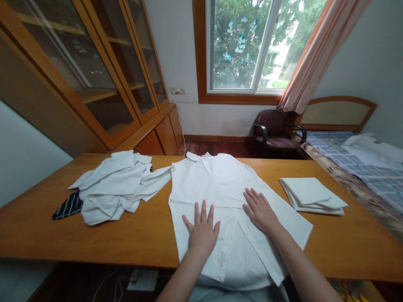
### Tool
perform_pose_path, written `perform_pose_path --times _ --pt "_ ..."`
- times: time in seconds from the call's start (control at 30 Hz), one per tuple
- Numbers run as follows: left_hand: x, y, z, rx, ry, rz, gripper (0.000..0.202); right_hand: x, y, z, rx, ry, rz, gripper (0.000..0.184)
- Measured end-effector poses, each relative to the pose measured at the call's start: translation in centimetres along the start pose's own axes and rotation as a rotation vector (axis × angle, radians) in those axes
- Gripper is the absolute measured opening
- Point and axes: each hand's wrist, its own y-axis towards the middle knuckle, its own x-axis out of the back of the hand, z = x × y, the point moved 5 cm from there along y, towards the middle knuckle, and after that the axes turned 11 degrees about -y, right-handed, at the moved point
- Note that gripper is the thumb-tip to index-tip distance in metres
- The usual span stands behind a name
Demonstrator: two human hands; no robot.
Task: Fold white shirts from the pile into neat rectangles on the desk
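Note:
A white collared shirt [201, 184] lies spread across the wooden table, its collar toward the far edge and its lower part hanging over the near edge. A horizontal crease runs across its middle. My left hand [202, 235] rests flat on the cloth with its fingers spread, left of centre. Further right, my right hand [260, 209] also presses flat on the shirt, palm down, fingers stretched out and close together. Neither hand grips anything. One sleeve reaches left to a pile of crumpled white garments [116, 184]. Some of the shirt is hidden beneath my forearms.
A folded white cloth [310, 193] lies on the table [355, 239] at the right. Dark striped fabric [68, 206] pokes out from under the pile. Beyond stand a glass-door cabinet [126, 100], a maroon armchair [273, 130] and a bed [365, 155].

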Motion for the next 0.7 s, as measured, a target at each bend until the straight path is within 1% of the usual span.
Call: perform_pose_path --times 0.1,0.2,0.27,0.3,0.37,0.43,0.5,0.57,0.63,0.7 --pt "-0.1 -1.1 -0.6 -0.018 -0.005 0.02 0.06 0.1 -0.2 -0.3 0.013 0.001 -0.01 0.056" --pt "0.7 -0.9 -0.2 -0.061 -0.031 0.073 0.06 0.2 -0.3 -0.4 0.016 0.002 -0.017 0.055" --pt "1.8 0.5 0.7 -0.079 -0.052 0.098 0.058 0.3 -0.4 -0.4 0.015 0.002 -0.011 0.055" --pt "2.6 1.6 1.4 -0.077 -0.06 0.087 0.057 0.3 -0.4 -0.3 0.011 0.0 -0.006 0.055" --pt "4.1 4.2 2.8 -0.102 -0.07 0.048 0.053 0.4 -0.5 0.1 -0.016 -0.015 0.006 0.055" --pt "4.8 6.8 4.3 -0.114 -0.058 0.056 0.05 0.4 -0.9 0.7 -0.085 -0.042 0.008 0.055" --pt "4.8 8.9 5.9 -0.083 -0.03 0.078 0.049 0.5 -1.5 1.5 -0.189 -0.071 0.004 0.055" --pt "4.2 10.1 7.4 -0.024 -0.003 0.108 0.05 0.6 -2.1 2.6 -0.282 -0.088 0.006 0.055" --pt "3.4 10.4 8.5 0.028 0.018 0.134 0.052 0.7 -2.5 3.5 -0.328 -0.085 0.017 0.056" --pt "2.8 10.1 9.3 0.072 0.034 0.144 0.054 0.8 -2.4 4.0 -0.342 -0.069 0.034 0.057"
